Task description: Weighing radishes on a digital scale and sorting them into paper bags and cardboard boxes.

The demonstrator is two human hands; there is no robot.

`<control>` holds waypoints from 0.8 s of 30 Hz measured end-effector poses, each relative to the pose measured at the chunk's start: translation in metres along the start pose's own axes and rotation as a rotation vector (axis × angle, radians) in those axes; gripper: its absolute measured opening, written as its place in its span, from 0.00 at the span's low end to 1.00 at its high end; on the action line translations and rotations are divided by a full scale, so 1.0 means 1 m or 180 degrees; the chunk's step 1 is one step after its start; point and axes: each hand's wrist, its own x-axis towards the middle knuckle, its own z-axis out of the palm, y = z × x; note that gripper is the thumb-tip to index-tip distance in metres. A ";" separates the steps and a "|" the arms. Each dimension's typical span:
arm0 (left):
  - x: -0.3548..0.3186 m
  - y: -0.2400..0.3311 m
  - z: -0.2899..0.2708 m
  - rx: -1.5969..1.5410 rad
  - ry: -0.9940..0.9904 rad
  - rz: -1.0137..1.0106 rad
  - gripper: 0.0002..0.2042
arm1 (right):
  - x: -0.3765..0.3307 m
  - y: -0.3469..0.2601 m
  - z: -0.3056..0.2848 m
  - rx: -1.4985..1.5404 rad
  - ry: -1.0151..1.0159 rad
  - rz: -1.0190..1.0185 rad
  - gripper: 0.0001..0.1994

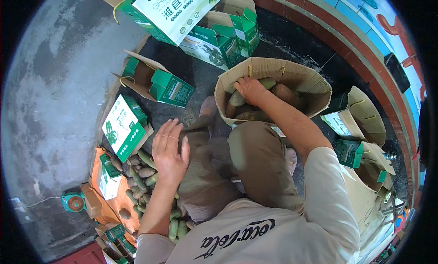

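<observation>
In front of me stands an open cardboard box [315, 100] with yellow cord handles, holding several large, muddy green radishes. My right hand [250, 89] reaches inside near the far left corner. Its fingers curl down around a radish [237, 100]; the fingertips are partly hidden. My left hand [169, 150] is empty, fingers stretched out, above my left knee. Beside and below that hand a heap of loose green radishes [138, 178] spreads over the floor, partly covered by my left forearm.
Green and white cartons [178, 13] stand at the far side. An open carton [171, 88] and a white-green one [124, 127] lie on the left. More open boxes [365, 116] line the right, near a red-brown ledge [351, 54]. An orange sheet [119, 191] lies under part of the heap.
</observation>
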 end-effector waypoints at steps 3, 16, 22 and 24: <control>0.000 0.002 0.000 -0.0034 -0.0028 -0.0075 0.13 | -0.003 0.005 -0.021 -0.0134 -0.0111 -0.0341 0.08; 0.020 0.010 0.003 -0.0253 0.0275 0.0141 0.30 | -0.055 0.016 -0.193 0.1189 0.2045 -0.0111 0.26; 0.028 0.028 -0.029 0.0917 0.0270 0.0128 0.38 | -0.054 -0.048 -0.249 0.1661 0.2604 -0.0859 0.28; 0.020 0.010 -0.032 0.0823 0.0457 0.0197 0.36 | -0.056 -0.046 -0.252 0.1801 0.2800 -0.1049 0.25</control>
